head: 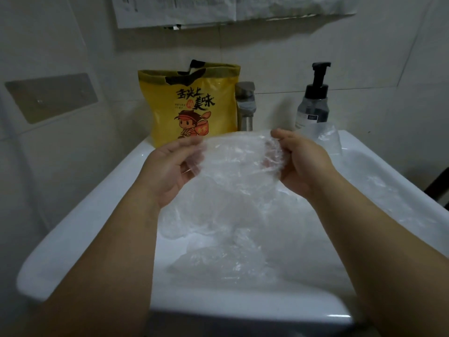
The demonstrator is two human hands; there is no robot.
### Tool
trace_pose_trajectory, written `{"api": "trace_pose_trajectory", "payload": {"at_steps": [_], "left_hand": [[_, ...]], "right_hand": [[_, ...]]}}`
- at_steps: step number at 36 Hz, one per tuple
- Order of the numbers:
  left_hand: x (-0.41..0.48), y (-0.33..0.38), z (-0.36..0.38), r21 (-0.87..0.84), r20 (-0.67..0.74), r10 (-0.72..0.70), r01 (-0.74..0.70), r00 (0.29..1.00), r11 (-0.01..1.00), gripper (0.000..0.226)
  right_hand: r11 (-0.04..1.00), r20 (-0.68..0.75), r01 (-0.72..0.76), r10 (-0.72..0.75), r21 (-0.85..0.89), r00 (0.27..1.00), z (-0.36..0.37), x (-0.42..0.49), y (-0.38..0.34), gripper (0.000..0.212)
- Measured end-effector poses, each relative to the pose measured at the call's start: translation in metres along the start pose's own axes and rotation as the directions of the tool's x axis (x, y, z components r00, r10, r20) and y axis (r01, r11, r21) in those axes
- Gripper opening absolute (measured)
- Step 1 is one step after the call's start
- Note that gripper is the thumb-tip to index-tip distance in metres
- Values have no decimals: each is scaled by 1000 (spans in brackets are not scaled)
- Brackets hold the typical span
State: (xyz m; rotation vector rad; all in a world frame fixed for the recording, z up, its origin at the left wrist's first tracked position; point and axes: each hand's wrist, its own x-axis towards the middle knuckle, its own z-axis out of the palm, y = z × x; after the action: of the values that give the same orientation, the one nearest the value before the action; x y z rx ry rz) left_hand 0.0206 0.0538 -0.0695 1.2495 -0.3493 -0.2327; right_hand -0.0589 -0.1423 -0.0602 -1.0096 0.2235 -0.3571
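Over sink [73, 229], L hand [170, 171] & R hand [301, 161] are both pinching clear plastic bag [238, 161], stretching it open btwn them.

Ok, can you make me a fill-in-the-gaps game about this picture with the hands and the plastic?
1. The left hand and the right hand pinch some clear plastic and hold it over the white ____.
2. The snack bag standing by the wall is coloured ____.
3. The soap bottle has a pump top coloured ____.

Missing words: sink; yellow; black.
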Motion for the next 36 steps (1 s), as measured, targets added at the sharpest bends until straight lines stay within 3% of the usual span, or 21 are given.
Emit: {"api": "trace_pose_trajectory", "payload": {"at_steps": [2, 4, 7, 12, 14, 16, 19, 21, 24, 27, 32, 36], "left_hand": [[1, -3, -1, 134, -40, 47, -42, 998, 990, 17], [3, -5, -5, 231, -72, 108, -89, 992, 969, 23], [5, -9, -12, 425, -104, 244, -179, 964, 887, 31], [5, -10, -12, 602, -76, 407, -284, 910, 747, 28], [5, -8, -13, 646, -76, 445, -296, 892, 704, 25], [4, -6, -13, 650, -74, 447, -297, 891, 700, 22], [6, -5, -12, 535, -100, 362, -257, 927, 805, 17], [7, -3, -10, 366, -111, 272, -215, 956, 905, 16], [7, 1, -7, 93, -60, 175, -169, 983, 981, 18], [5, 1, -8, 72, -15, 170, -168, 985, 983, 14], [5, 0, -10, 218, -89, 175, -152, 981, 964, 15], [7, -2, -12, 247, -145, 133, -94, 980, 965, 11]], "right_hand": [[995, 7, 20, -19, -102, 1000, -1, 0, 1, 19], [949, 30, 87, -82, -304, 996, -4, 3, 5, 43], [772, 89, 206, -192, -601, 977, -6, 2, 9, 61], [418, 186, 320, -330, -850, 925, -7, 2, 10, 46], [349, 199, 339, -379, -874, 904, -8, 2, 9, 33], [383, 203, 363, -397, -850, 895, -8, 2, 8, 14], [606, 140, 341, -354, -719, 925, -1, -1, 5, 11], [756, 96, 301, -304, -581, 948, 4, -3, 3, 15], [864, 88, 304, -294, -401, 952, 7, -1, 3, 12], [863, 68, 341, -341, -372, 937, 6, 1, 4, 11], [649, 59, 408, -488, -642, 871, 3, 4, 8, 26], [667, 89, 442, -493, -600, 865, 1, 5, 5, 15]]}}
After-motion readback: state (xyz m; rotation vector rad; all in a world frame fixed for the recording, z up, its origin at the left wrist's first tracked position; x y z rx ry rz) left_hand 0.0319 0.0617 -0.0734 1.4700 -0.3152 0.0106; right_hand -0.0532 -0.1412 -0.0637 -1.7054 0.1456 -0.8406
